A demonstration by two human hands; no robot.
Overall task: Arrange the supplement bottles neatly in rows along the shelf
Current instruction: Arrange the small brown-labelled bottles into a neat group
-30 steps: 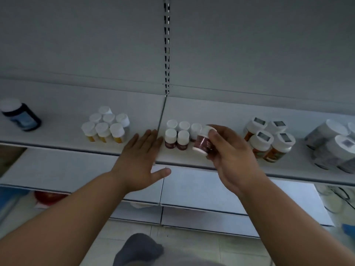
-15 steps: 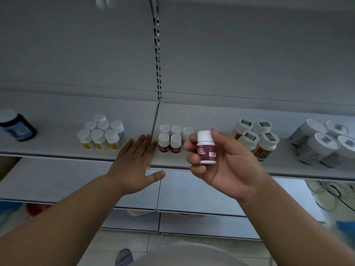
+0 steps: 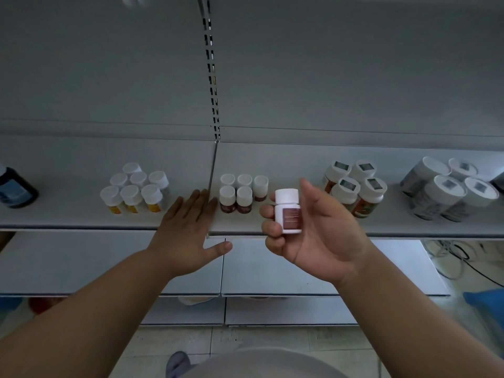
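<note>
a person's two bare arms reach toward a grey shelf [image 3: 81, 216] seen from above. the right hand [image 3: 313, 230] is turned palm up in front of the shelf edge, fingers curled round a small white bottle [image 3: 287, 211] with a white cap and a maroon label; the bottle stands upright in the grip, lifted clear of the shelf, just right of the maroon group. the left hand [image 3: 188, 227] lies flat, palm down, fingers straight and together, thumb spread out to the side, holding nothing; its fingertips rest over the shelf's front edge beside the seam between two shelf panels. just right of those fingertips stand five maroon bottles [image 3: 240, 192] with white caps, three in the back row and two in the front. left of the hand is a cluster of seven yellow bottles [image 3: 136, 188], white-capped, loosely bunched. further left, at the frame edge, a dark jar [image 3: 16, 188] with a blue label. right of the held bottle, four orange bottles [image 3: 357, 186] with stickers on their lids, then a group of larger grey tubs [image 3: 447, 189]. a slotted upright [image 3: 211, 69] runs up the back wall. lower shelves and a tiled floor show below
</note>
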